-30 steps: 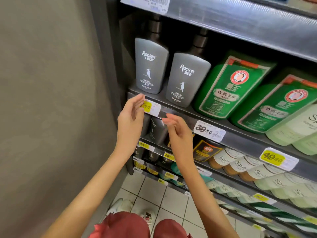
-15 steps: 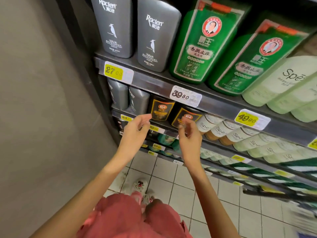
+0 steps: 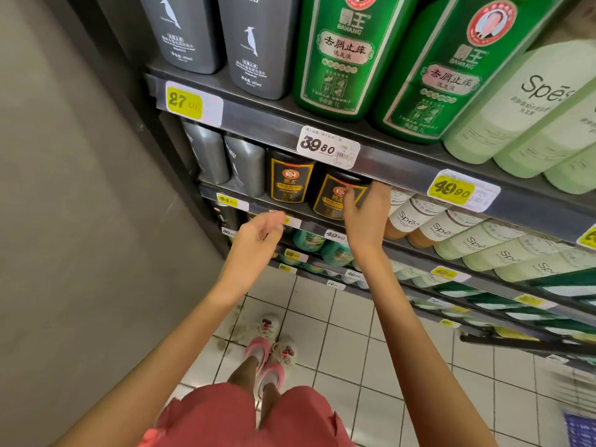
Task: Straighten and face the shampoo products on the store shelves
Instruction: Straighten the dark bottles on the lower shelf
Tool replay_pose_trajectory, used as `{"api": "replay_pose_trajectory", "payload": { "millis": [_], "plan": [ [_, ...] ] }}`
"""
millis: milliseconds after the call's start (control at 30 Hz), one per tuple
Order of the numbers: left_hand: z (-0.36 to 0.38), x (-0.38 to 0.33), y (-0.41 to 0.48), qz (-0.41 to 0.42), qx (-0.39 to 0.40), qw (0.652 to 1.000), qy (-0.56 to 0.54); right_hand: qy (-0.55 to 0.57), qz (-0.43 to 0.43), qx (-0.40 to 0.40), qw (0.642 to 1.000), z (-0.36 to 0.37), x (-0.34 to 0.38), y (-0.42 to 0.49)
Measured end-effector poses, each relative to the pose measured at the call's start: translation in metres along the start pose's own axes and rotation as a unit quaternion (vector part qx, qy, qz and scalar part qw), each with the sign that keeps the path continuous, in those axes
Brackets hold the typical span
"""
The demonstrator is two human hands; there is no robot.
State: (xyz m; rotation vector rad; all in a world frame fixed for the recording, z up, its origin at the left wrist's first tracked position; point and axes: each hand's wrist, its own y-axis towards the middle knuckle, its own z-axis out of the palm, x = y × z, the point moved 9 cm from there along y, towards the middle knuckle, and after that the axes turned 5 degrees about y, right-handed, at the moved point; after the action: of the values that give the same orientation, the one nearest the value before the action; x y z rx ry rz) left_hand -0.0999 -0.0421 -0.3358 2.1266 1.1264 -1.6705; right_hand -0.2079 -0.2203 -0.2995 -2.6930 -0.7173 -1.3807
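Note:
Two black shampoo bottles with gold labels stand side by side on the second shelf. My right hand grips the right black bottle, thumb on its front and fingers round its right side. The left black bottle stands beside it, untouched. My left hand hovers in front of the shelf edge below, fingers loosely curled, holding nothing. Two grey bottles stand left of the black ones. On the shelf above are grey Raclen bottles and green Bawang bottles.
Pale green Spes bottles fill the right of the upper shelf, and white-capped Spes bottles lie right of my hand. Price tags line the shelf rails. A grey wall bounds the left. Tiled floor lies below.
The view has dropped closer to the second shelf. My right hand moved up and right from the shelf rail onto the right black bottle. My left hand stayed low, holding nothing.

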Motion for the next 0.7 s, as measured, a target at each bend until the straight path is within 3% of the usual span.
{"api": "replay_pose_trajectory", "payload": {
  "millis": [267,700],
  "plan": [
    [-0.013,0.009,-0.012,0.0,-0.03,0.999,-0.022,0.0,-0.024,0.083,0.996,0.017,0.004,0.022],
    [-0.002,0.024,-0.02,-0.016,-0.033,0.999,-0.016,-0.111,-0.077,0.041,0.99,0.013,-0.001,0.01]
  ]
}}
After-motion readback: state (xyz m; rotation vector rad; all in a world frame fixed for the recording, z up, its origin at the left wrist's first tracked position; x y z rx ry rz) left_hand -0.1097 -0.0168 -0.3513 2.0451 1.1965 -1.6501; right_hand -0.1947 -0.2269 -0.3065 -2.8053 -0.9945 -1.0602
